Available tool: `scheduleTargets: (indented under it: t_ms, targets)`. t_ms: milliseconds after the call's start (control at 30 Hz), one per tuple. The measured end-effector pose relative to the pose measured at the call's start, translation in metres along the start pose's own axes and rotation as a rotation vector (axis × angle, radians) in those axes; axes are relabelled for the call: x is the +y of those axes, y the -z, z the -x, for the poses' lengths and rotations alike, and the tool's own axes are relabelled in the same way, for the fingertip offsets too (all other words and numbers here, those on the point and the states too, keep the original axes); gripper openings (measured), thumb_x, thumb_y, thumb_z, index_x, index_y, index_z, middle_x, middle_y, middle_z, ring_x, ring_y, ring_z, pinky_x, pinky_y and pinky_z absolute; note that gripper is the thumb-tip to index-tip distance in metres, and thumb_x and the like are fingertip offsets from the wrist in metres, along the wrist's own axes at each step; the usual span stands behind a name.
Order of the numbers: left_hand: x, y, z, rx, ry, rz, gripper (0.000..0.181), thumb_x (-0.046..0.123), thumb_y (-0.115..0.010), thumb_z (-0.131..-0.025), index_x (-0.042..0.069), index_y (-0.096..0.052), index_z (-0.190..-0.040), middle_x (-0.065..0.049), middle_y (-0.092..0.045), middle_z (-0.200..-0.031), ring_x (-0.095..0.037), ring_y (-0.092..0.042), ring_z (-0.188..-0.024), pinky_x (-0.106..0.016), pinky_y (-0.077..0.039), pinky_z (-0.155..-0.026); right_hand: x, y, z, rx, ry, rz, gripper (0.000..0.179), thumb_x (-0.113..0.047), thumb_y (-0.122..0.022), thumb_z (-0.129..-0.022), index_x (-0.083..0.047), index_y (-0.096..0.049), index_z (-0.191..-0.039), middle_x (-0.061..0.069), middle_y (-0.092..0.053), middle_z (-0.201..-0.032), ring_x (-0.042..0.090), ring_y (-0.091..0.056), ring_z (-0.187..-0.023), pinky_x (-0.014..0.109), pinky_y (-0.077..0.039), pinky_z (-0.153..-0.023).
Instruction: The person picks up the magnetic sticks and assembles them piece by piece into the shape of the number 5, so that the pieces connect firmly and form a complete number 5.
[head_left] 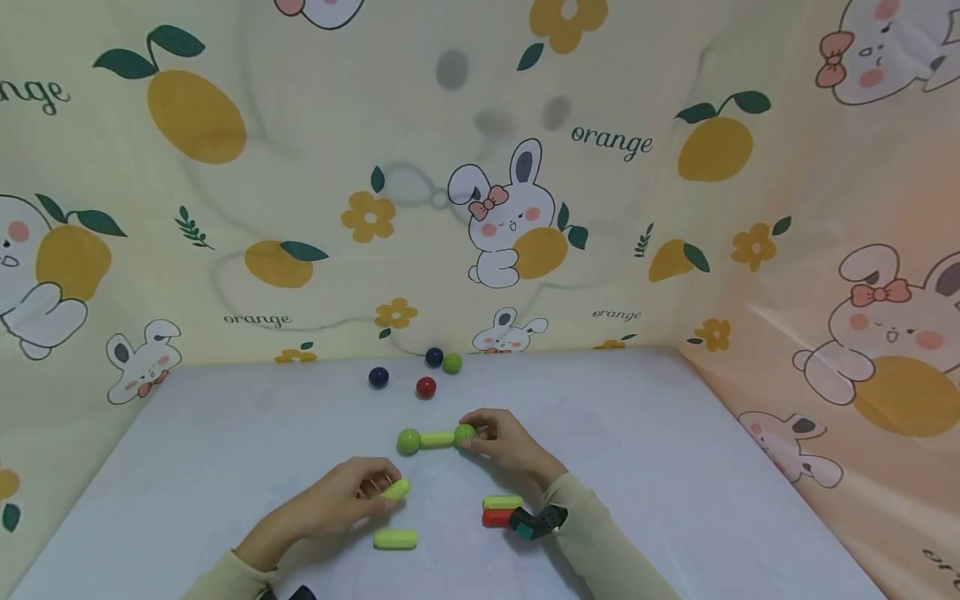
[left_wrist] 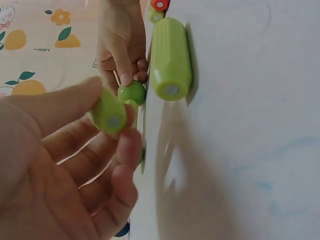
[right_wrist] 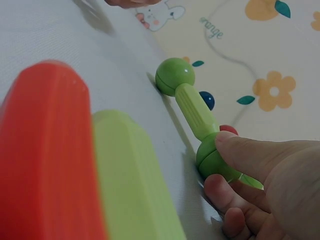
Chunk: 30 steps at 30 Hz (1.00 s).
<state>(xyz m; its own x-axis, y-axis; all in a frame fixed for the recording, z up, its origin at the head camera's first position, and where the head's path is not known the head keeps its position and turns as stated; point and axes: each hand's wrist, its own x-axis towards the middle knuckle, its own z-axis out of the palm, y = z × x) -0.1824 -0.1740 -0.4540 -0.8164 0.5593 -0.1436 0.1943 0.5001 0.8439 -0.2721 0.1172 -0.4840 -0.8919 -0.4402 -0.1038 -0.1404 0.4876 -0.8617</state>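
Note:
My left hand point(head_left: 352, 497) pinches a light green magnetic rod point(left_wrist: 111, 114) between thumb and fingers; a small silver disc shows on its end. My right hand point(head_left: 510, 442) holds the green ball point(right_wrist: 212, 157) at the right end of a joined piece. In that piece a light green rod point(head_left: 437, 440) links this ball to another green ball point(head_left: 408, 441) on the left. Below my left hand, a loose light green rod point(head_left: 395, 540) lies on the table. By my right wrist, a light green rod point(head_left: 502, 502) lies alongside a red rod point(head_left: 497, 518), which the wrist camera partly covers.
Toward the back of the white table point(head_left: 637, 433) are two dark blue balls, one point(head_left: 378, 377) at the left and one point(head_left: 434, 357) farther back. A red ball point(head_left: 426, 387) and a green ball point(head_left: 452, 363) sit near them. A printed cloth point(head_left: 420, 275) rises behind the table.

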Motion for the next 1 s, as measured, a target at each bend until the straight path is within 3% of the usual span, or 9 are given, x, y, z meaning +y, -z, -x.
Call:
scheduleTargets:
  t_ms: [400,667,800,1000]
  targets:
    - [-0.005,-0.004,-0.007,0.103,0.023,0.128,0.026,0.014,-0.073,-0.091,-0.002,-0.065,-0.110,-0.006,-0.066,-0.092,-0.011,-0.060,-0.073,-0.021,-0.051,-0.062,0.003,0.000,-0.002,-0.001,-0.001,0.012,0.035,-0.015,-0.071,-0.095,-0.008,-0.066,-0.128,0.008,-0.067,-0.126,0.017,-0.056,-0.092,0.027,-0.049,-0.078]
    - [-0.010,-0.007,-0.013,0.076,0.032,0.243,0.023,0.013,-0.069,-0.094,-0.005,-0.064,-0.108,-0.003,-0.064,-0.080,-0.009,-0.056,-0.062,-0.021,-0.049,-0.056,0.003,0.000,-0.001,-0.003,0.002,0.020,0.035,-0.016,-0.071,-0.095,-0.008,-0.066,-0.129,0.009,-0.067,-0.125,0.017,-0.055,-0.090,0.026,-0.048,-0.075]
    - [-0.009,-0.007,-0.017,0.070,0.047,0.249,0.023,0.018,-0.067,-0.096,-0.003,-0.066,-0.105,-0.002,-0.062,-0.073,-0.010,-0.054,-0.060,-0.022,-0.047,-0.054,0.004,0.000,-0.002,0.002,0.004,0.023,0.035,-0.016,-0.071,-0.094,-0.008,-0.066,-0.128,0.008,-0.067,-0.125,0.018,-0.056,-0.091,0.026,-0.048,-0.076]
    - [-0.004,-0.007,-0.023,0.101,0.130,0.209,0.025,0.026,-0.068,-0.097,0.003,-0.069,-0.105,0.000,-0.063,-0.072,-0.012,-0.053,-0.062,-0.023,-0.044,-0.054,0.004,0.000,-0.003,0.001,0.010,0.022,0.035,-0.017,-0.072,-0.094,-0.009,-0.067,-0.128,0.007,-0.068,-0.125,0.017,-0.056,-0.093,0.027,-0.049,-0.081]
